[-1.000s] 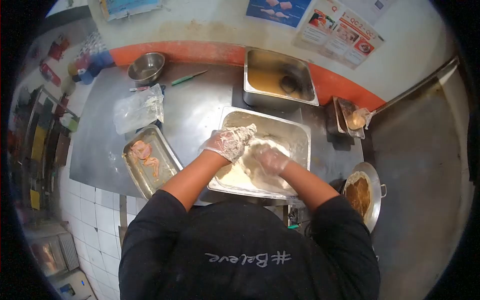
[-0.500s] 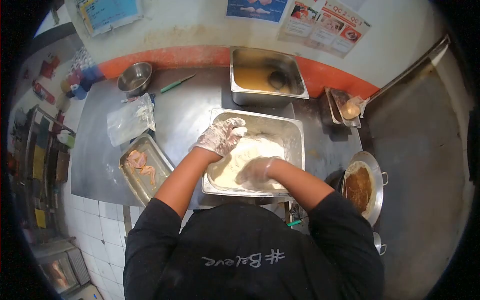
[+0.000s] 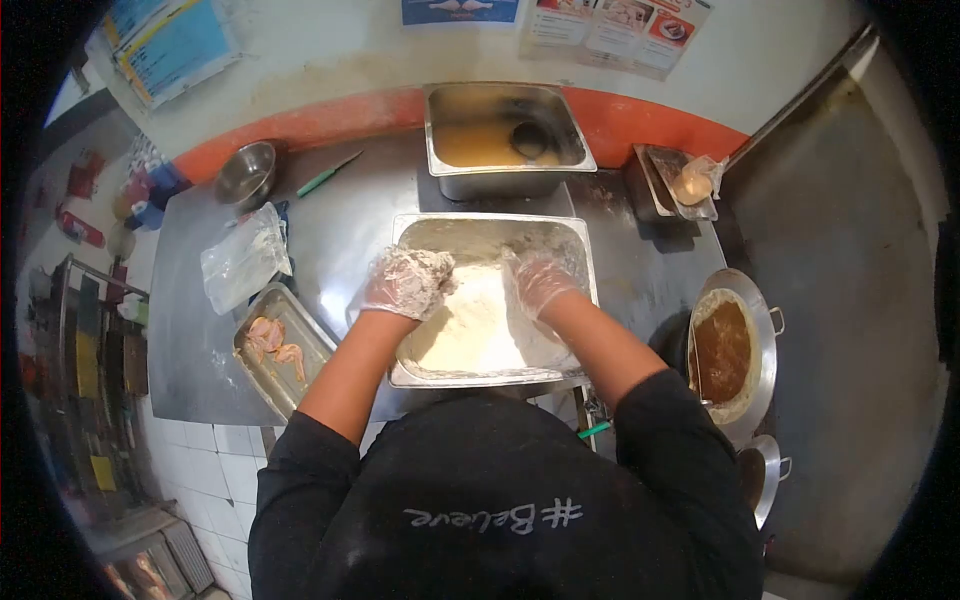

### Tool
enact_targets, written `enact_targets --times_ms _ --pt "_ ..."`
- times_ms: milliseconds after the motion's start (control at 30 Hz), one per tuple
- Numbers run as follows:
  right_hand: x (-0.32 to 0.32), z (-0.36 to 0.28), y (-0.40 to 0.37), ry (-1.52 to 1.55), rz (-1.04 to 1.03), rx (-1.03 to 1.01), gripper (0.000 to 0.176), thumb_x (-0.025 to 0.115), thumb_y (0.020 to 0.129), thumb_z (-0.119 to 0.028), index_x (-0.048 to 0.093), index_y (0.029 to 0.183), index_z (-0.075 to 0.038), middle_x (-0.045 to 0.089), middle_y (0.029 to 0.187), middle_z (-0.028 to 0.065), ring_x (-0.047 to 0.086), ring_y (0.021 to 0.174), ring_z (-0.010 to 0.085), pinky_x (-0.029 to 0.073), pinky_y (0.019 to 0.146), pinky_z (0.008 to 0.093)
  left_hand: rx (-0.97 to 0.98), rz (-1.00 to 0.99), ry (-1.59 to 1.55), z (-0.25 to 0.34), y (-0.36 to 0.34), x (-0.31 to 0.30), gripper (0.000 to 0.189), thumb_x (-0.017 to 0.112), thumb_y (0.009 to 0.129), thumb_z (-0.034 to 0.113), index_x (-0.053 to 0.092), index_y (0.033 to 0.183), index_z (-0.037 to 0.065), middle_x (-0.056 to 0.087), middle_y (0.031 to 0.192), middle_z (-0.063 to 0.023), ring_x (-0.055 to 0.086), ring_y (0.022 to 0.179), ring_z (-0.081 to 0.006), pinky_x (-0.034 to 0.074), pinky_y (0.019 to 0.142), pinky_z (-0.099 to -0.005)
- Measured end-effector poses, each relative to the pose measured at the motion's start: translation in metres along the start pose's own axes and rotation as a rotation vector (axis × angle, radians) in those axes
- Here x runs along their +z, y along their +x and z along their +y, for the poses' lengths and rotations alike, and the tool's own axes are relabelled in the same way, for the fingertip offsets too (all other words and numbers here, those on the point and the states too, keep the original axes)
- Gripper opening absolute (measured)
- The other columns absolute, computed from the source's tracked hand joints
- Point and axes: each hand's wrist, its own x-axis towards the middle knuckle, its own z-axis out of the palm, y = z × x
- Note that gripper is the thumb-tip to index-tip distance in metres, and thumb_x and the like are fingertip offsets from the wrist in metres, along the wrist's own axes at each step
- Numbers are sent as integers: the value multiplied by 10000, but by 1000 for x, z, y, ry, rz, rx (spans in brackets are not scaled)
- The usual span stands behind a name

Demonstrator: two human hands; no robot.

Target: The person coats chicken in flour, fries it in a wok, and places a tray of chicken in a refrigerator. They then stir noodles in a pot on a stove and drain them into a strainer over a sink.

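Observation:
A steel pan (image 3: 580, 250) of white flour (image 3: 470, 325) sits on the metal counter in front of me. My left hand (image 3: 405, 283), in a flour-caked clear glove, rests curled at the pan's left rim against the flour heap. My right hand (image 3: 540, 282), also gloved, presses into the flour on the right side of the heap. Whether a piece of food lies under either hand is hidden by the flour.
A small tray (image 3: 285, 350) with raw chicken pieces lies to the left. A deep pan of brown liquid (image 3: 505, 140) stands behind, with a bowl (image 3: 245, 172), a green-handled knife (image 3: 328, 176) and a plastic bag (image 3: 243, 258). A wok of oil (image 3: 728, 350) is at right.
My right hand moved from the near part of the flour up to the right side of the heap. My left hand shifted slightly toward the left rim.

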Motion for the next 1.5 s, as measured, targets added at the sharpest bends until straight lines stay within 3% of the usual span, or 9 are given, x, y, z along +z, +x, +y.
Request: enact_targets --times_ms 167,367,567,633,733,1033,1200,1333,1500 --pt "54 -12 -26 -698 -344 -122 485 459 967 -143 476 1413 47 630 1243 287 638 1151 325 534 914 488 160 171 -49 -23 1 15 236 655 869 360 667 869 124 685 864 -152 636 936 -362 485 883 -477" --pt "-36 -79 -30 215 -738 37 603 646 795 -283 574 1212 147 673 1074 298 663 1057 381 518 922 417 76 198 -21 -29 3 23 231 613 889 365 671 919 143 702 892 -138 658 935 -320 434 1038 -411" --pt "-41 -68 -10 521 -331 92 374 646 800 -287 698 967 44 684 1043 290 669 1026 379 515 900 422 71 142 -35 -36 5 27 270 633 883 399 686 944 142 715 938 -111 644 1015 -316 432 1043 -416" --pt "47 -10 12 -249 -203 -146 257 636 857 -256 722 987 -51 707 1068 159 675 1047 262 525 913 403 147 121 -5 -39 5 30 260 637 878 392 695 939 146 717 957 -104 636 1042 -307 429 1043 -420" --pt "156 39 73 -185 -128 303 149 645 832 -177 730 941 -121 718 964 148 709 932 240 562 774 357 104 103 -1 -33 4 23 241 638 873 375 702 921 148 717 951 -106 639 1027 -306 429 1041 -417" --pt "-32 -50 18 569 -118 -41 309 689 851 -122 664 1158 -91 715 1021 185 683 939 334 528 897 412 129 65 94 -35 5 23 233 598 913 394 704 967 193 714 976 -62 628 1043 -278 419 1039 -396" --pt "-38 -16 7 790 -210 313 421 743 814 -88 631 1219 -108 696 1068 196 680 915 321 533 857 394 191 112 124 -48 14 52 242 597 904 390 689 999 188 718 985 -69 647 1024 -255 425 1027 -404" --pt "-19 -13 -2 349 14 151 192 679 874 -133 695 1055 -70 718 897 140 680 841 248 533 791 375 99 32 172 -22 7 25 239 606 898 365 689 1007 168 722 1043 -100 679 969 -275 466 980 -422" --pt "-19 -12 -12 824 70 183 179 705 834 -119 713 1001 -59 730 908 124 662 833 177 530 784 333 -78 -152 107 31 11 28 338 639 870 363 714 1095 122 706 1121 -157 670 1076 -335 521 935 -439"
